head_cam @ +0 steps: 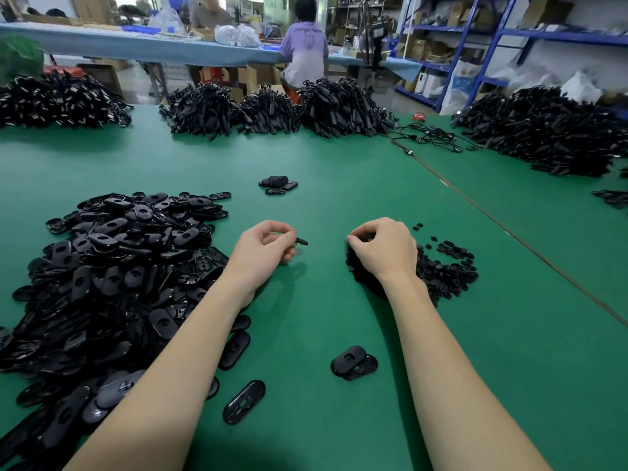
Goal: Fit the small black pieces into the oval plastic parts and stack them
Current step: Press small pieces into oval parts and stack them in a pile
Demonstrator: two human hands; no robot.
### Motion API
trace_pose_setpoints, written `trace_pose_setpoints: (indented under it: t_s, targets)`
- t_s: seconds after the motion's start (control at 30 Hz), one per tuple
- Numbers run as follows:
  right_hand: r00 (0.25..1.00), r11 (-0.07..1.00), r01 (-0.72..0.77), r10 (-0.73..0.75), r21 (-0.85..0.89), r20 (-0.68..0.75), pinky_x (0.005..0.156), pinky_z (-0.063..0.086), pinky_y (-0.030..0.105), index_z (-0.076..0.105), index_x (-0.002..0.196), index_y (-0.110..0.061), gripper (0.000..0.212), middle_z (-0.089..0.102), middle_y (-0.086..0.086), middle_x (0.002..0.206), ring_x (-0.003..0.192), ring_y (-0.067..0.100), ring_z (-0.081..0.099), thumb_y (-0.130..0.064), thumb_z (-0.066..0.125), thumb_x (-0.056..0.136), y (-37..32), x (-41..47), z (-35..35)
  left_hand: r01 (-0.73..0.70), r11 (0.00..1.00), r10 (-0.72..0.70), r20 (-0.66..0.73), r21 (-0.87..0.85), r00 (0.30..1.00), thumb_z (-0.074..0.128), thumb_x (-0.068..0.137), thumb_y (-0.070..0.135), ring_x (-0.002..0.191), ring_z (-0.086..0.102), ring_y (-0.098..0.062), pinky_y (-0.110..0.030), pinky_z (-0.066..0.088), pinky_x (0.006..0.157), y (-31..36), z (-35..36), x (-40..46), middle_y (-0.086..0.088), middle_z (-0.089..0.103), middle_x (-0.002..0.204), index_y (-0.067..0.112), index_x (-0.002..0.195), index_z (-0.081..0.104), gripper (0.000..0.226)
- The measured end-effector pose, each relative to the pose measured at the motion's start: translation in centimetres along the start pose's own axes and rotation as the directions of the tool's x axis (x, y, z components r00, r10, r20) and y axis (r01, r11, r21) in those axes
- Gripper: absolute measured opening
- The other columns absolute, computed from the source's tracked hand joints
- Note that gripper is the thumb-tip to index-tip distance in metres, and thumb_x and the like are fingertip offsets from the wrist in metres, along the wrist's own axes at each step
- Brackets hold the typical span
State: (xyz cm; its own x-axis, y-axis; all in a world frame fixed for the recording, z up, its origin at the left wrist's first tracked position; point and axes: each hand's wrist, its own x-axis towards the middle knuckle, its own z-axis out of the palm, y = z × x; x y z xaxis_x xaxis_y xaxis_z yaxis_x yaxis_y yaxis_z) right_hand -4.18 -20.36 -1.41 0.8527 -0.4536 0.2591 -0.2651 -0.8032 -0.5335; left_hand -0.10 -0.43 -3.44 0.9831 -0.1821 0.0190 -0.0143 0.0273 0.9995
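Workshop interior; a green work table (339, 300) fills the near and middle ground, with blue shelving (475, 45) at far right and a long blue-covered bench (136, 45) across the far side, where a seated person in a lilac shirt (304, 49) faces away.

Far edge of the table: several heaps of black cable-like parts (272, 107), left to right.

Near left: large pile of oval plastic parts (112, 273), black, loosely heaped, spreading to the near left corner. A few lie apart from its right edge, among them a single oval part (244, 401), hollow side up, near centre.

Near centre, right of that: short stack of oval parts (353, 363), two or three, slightly fanned.

Middle distance, centre: small cluster of oval parts (278, 184), well apart from the rest.

Centre right: low heap of small black pieces (445, 270), a few strays scattered at its far edge.

Left hand (263, 249): heel resting on the table, fingers curled, pinching a dark part (301, 241) whose tip projects to the right of the fingertips; its shape cannot be made out.

Right hand (382, 248): set on the left part of the heap of small black pieces, fingers curled down into it; whether a piece is gripped cannot be told.

Hands apart, side by side.
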Motion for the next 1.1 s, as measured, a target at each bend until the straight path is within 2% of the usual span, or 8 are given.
trace_pose_setpoints:
  t_s: [0.1,0.2,0.3,0.47,0.67,0.77,0.9,1.1]
  targets:
    - [1.0,1.0,0.002,-0.002,-0.014,0.018,0.106,0.045,0.046,0.079,0.088,-0.031,0.013,0.073,-0.009,0.091,0.107,0.023,0.062,-0.038,0.068,0.089,-0.01,-0.03,-0.11,0.002,1.0,-0.002,0.0,0.004,1.0,0.065,0.094,0.011,0.063,0.061,-0.009,-0.018,0.055,0.065,0.01,-0.04,-0.02,0.001,0.069,0.071,0.011,0.093,0.068,0.003]
    - [1.0,1.0,0.002,-0.001,-0.02,0.017,0.106,0.044,0.045,0.078,0.088,-0.032,0.015,0.071,-0.012,0.093,0.109,0.023,0.061,-0.043,0.069,0.085,-0.08,-0.04,-0.3,0.002,1.0,-0.002,0.004,0.006,1.0,0.065,0.094,0.011,0.063,0.061,-0.009,-0.018,0.055,0.066,0.05,-0.01,-0.06,-0.001,0.068,0.072,0.011,0.094,0.068,0.003]
    - [1.0,0.999,0.008,-0.007,-0.038,0.019,0.109,0.042,0.047,0.08,0.089,-0.03,0.014,0.073,-0.009,0.1,0.112,0.024,0.061,-0.038,0.069,0.084,-0.07,-0.03,-0.25,-0.001,1.0,0.001,0.003,0.004,1.0,0.064,0.095,0.011,0.062,0.061,-0.009,-0.018,0.055,0.065,0.11,0.03,-0.1,-0.001,0.068,0.072,0.011,0.094,0.067,0.003]
    - [1.0,1.0,0.013,-0.013,-0.016,-0.017,0.105,0.045,0.046,0.079,0.08,-0.028,0.012,0.074,-0.008,0.095,0.11,0.025,0.06,-0.032,0.07,0.087,0.06,0.08,-0.08,0.002,1.0,-0.002,0.002,0.003,1.0,0.065,0.095,0.01,0.062,0.061,-0.009,-0.018,0.055,0.064,0.13,-0.03,-0.08,-0.001,0.068,0.072,0.011,0.093,0.068,0.004]
    - [0.998,0.996,0.056,-0.057,-0.067,-0.016,0.106,0.039,0.041,0.075,0.087,-0.029,0.014,0.065,-0.005,0.117,0.122,0.023,0.048,-0.037,0.065,0.093,0.31,0.34,0.15,0.007,1.0,-0.007,0.007,-0.002,1.0,0.065,0.095,0.011,0.062,0.061,-0.009,-0.018,0.055,0.064,0.12,-0.03,-0.08,0.001,0.069,0.07,0.012,0.093,0.068,0.004]
    - [0.998,0.994,0.053,-0.051,-0.096,0.021,0.108,0.039,0.041,0.074,0.085,-0.033,0.013,0.062,-0.005,0.121,0.125,0.023,0.047,-0.044,0.068,0.089,0.21,0.24,0.17,0.006,1.0,-0.006,0.006,-0.005,1.0,0.064,0.095,0.01,0.062,0.06,-0.009,-0.018,0.055,0.064,0.15,-0.01,-0.08,0.001,0.069,0.07,0.012,0.092,0.067,0.004]
    - [0.998,0.994,0.054,-0.053,-0.093,0.021,0.108,0.038,0.041,0.069,0.079,-0.035,0.012,0.064,-0.005,0.121,0.125,0.023,0.047,-0.039,0.069,0.09,0.11,0.3,0.25,0.007,1.0,-0.007,0.009,0.004,1.0,0.064,0.095,0.011,0.063,0.06,-0.009,-0.017,0.055,0.064,0.18,-0.02,-0.09,0.0,0.068,0.072,0.011,0.093,0.067,0.004]
    - [0.997,0.999,0.048,-0.049,-0.01,-0.055,0.094,0.04,0.035,0.076,0.085,-0.033,0.01,0.066,-0.007,0.114,0.12,0.021,0.049,-0.042,0.072,0.088,0.28,0.45,0.38,0.013,1.0,-0.013,0.004,0.001,1.0,0.065,0.095,0.011,0.063,0.061,-0.009,-0.018,0.055,0.065,0.22,-0.06,-0.14,-0.001,0.068,0.073,0.012,0.094,0.068,0.004]
